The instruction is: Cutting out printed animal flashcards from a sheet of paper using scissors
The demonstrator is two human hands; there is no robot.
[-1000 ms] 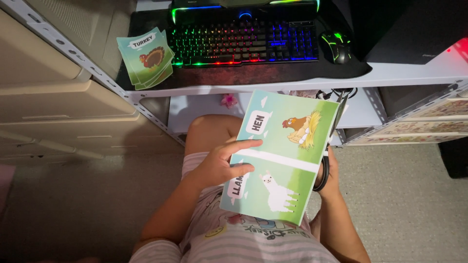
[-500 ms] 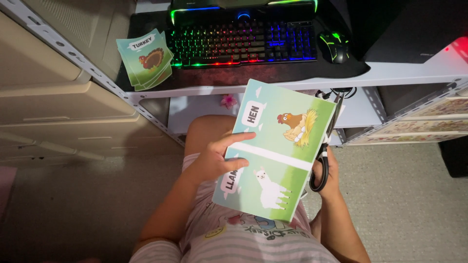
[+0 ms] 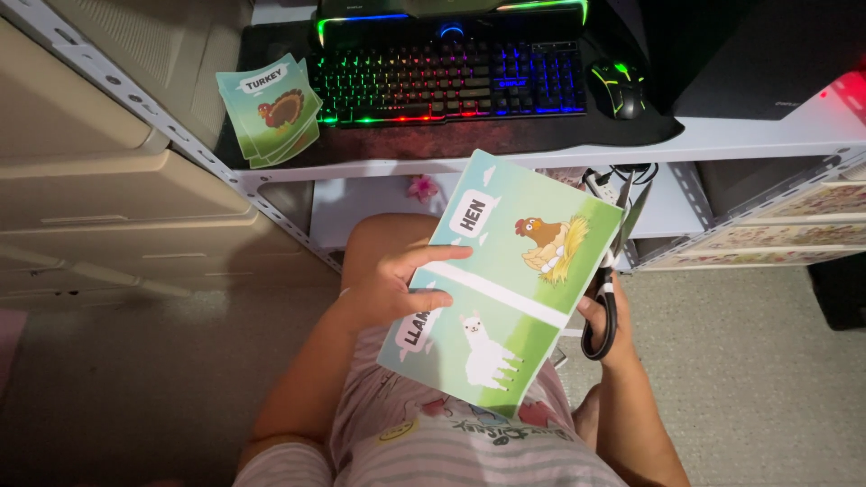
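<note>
My left hand point(image 3: 390, 287) grips the left edge of a printed sheet point(image 3: 505, 280) showing a hen picture above a llama picture, with a white strip between them. The sheet is held tilted above my lap. My right hand point(image 3: 613, 329) is mostly hidden behind the sheet's right edge and holds black-handled scissors point(image 3: 603, 311), their blades pointing up along that edge. A small stack of cut cards with a turkey picture point(image 3: 269, 108) lies on the desk at the upper left.
A backlit rainbow keyboard point(image 3: 446, 77) and a black mouse point(image 3: 619, 87) sit on a dark mat on the white desk point(image 3: 758, 135). Beige drawers point(image 3: 99, 207) stand at the left. A metal shelf frame point(image 3: 271, 212) and cables point(image 3: 622, 176) lie under the desk.
The sheet has shifted slightly left and tilted a bit; the scissors stay at its right edge. Both hands keep their hold.
</note>
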